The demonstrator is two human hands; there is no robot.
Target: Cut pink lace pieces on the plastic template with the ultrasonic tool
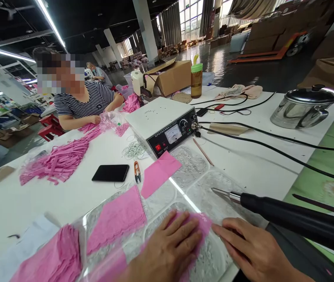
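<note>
Left hand lies flat on thin pink cloth; right hand half-curled, grip unclear.

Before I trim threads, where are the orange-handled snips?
In the head view, the orange-handled snips lie left of centre, between the black smartphone and a pink fabric piece.

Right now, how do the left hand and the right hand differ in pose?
The left hand lies palm down over the pink cloth; the right hand is at that cloth's corner. The left hand's fingers are extended across it, while the right hand's are partly bent. Both are bare.
</note>
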